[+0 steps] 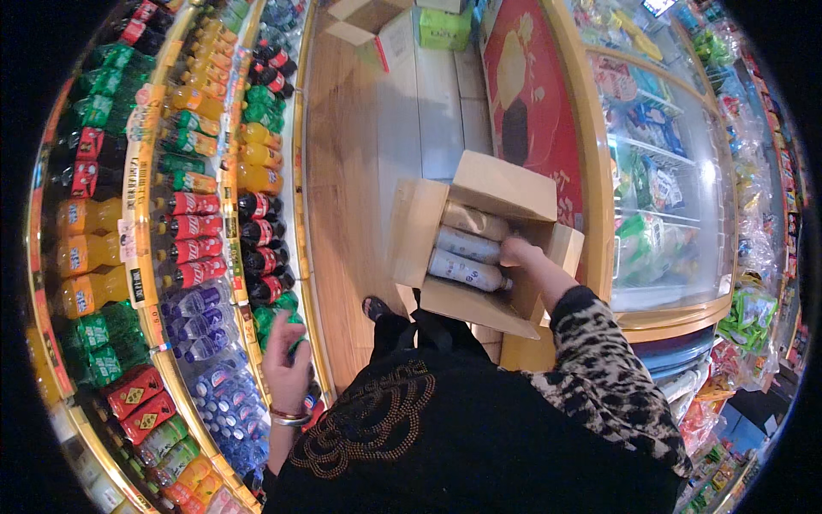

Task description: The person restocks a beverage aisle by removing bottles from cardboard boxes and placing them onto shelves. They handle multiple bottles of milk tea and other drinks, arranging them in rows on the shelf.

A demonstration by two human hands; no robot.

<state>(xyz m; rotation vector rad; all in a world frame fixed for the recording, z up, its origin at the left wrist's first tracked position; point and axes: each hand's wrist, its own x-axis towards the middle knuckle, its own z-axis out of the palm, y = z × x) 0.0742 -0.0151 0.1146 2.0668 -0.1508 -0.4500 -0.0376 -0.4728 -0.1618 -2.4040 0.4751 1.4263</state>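
An open cardboard box with its flaps folded out stands in front of me, to the right. Several bottles with pale labels lie side by side in it; the nearest white bottle has its cap towards the right. My right hand reaches into the box at the cap end of the middle bottle; its curled fingers are partly hidden, so a grip cannot be made out. My left hand is raised by the drink shelves at the left, fingers apart and holding nothing, near green bottles.
Tiered shelves of bottled drinks, with a yellow shelf edge, line the left side. A glass-topped freezer with a red side panel stands at the right. Another open carton and a green box are on the floor further ahead.
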